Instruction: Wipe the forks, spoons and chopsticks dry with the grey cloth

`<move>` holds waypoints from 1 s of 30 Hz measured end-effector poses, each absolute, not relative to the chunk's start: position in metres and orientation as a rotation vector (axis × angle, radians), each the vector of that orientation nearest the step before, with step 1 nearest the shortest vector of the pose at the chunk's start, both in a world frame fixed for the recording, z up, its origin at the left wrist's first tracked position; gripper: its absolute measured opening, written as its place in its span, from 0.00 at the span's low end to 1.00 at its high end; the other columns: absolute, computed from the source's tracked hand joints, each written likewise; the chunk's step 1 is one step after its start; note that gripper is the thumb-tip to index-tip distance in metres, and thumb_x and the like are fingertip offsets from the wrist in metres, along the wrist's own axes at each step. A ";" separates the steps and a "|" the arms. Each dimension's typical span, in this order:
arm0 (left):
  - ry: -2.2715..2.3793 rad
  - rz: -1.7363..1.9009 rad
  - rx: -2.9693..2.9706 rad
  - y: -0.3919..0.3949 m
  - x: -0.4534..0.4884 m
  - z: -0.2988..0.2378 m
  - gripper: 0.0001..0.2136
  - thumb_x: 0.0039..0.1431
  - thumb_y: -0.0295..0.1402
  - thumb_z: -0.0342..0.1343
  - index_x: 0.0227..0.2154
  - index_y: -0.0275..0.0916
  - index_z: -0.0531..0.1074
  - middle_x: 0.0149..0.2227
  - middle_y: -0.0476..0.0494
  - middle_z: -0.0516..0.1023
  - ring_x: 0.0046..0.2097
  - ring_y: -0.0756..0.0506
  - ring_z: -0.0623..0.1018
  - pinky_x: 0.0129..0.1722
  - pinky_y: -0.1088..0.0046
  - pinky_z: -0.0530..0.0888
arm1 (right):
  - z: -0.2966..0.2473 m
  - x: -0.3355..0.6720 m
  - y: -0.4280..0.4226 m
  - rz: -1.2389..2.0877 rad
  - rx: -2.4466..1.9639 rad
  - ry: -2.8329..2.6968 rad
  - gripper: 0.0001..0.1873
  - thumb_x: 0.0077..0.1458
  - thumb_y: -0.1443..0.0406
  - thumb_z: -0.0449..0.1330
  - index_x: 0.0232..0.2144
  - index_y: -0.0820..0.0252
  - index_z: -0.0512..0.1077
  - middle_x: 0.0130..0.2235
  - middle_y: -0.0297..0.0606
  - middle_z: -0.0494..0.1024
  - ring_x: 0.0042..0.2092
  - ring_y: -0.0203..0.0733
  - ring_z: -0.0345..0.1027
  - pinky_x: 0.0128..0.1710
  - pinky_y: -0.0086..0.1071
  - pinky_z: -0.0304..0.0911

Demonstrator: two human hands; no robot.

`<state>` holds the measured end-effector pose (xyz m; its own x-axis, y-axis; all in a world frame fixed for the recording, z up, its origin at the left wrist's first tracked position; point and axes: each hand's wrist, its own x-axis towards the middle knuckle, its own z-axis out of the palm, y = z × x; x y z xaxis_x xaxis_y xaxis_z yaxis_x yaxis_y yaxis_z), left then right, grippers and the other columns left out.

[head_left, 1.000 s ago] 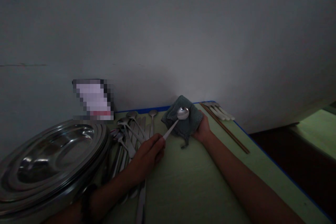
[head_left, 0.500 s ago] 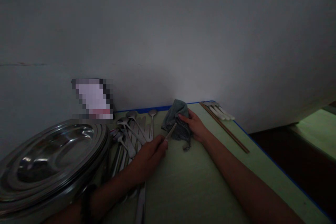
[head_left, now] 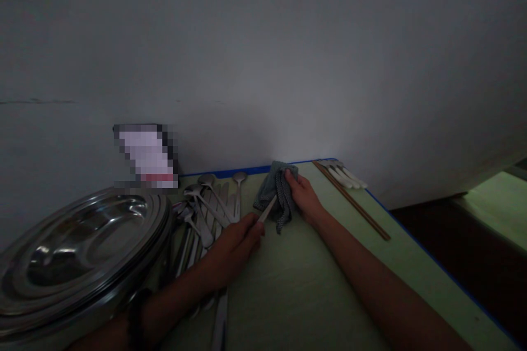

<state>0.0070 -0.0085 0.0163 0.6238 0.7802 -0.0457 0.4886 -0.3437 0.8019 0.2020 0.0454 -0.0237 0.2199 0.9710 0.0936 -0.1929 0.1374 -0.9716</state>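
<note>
My left hand (head_left: 239, 238) is closed around the end of a slim metal piece of cutlery (head_left: 269, 209). Its far end disappears into a grey-green cloth (head_left: 268, 184) with a checked edge, so its kind cannot be made out. My right hand (head_left: 306, 197) grips the cloth from the right, thumb on top, and the cloth is folded about the cutlery above the table. Just left of my left hand lies a heap of metal spoons (head_left: 207, 180) and other flat-handled cutlery, partly covered by my forearm.
Stacked shiny metal divided trays (head_left: 123, 230) stand at the left. Behind them a phone-like device (head_left: 146, 151), its screen blurred out, leans against the wall (head_left: 263, 55). Brown chopsticks (head_left: 354, 203) and several white-handled forks (head_left: 343, 175) lie near the blue-edged table's (head_left: 288, 296) right side.
My right hand has shifted the cloth, which now hangs in a narrower fold with its checked edge turned outward. My left hand and the cutlery have barely moved.
</note>
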 end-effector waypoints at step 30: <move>1.016 0.409 2.100 -0.010 0.009 0.017 0.13 0.62 0.41 0.39 0.28 0.40 0.61 0.25 0.53 0.66 0.28 0.50 0.69 0.28 0.75 0.63 | -0.017 0.204 0.043 1.252 -1.028 -0.803 0.20 0.47 0.48 0.56 0.29 0.58 0.73 0.32 0.36 0.78 0.43 0.44 0.70 0.46 0.37 0.62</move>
<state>0.0088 -0.0104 0.0172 0.6333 0.7731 -0.0370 0.5319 -0.4000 0.7464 0.2039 0.0429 -0.0165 0.1639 0.9850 -0.0544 -0.3612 0.0086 -0.9324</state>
